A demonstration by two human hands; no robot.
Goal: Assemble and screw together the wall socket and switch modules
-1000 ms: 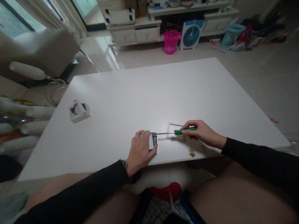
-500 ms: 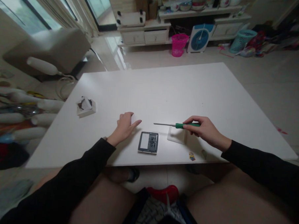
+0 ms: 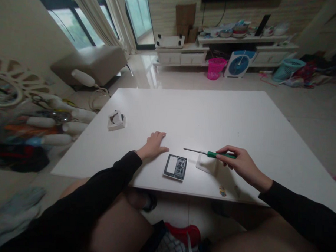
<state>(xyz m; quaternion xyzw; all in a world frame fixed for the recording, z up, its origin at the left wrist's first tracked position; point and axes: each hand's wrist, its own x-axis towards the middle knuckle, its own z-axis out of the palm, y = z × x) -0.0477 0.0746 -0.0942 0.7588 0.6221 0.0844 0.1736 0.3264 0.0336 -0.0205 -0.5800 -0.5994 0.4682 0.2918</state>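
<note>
Green-handled screwdriver (image 3: 221, 155) in right hand (image 3: 245, 167), dark-framed device (image 3: 175, 167), lettering illegible

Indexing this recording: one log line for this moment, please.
left hand: empty, fingers spread | right hand: holding green-handled screwdriver | screwdriver tip: clear of dark-framed device | white table: device, white box

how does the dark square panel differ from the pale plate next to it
The dark square panel has a white patch and a detailed section; the pale plate looks plain. The panel looks thicker, the plate thin. The panel is uncovered; the screwdriver overlaps the plate. Both lie on the white table.
</note>
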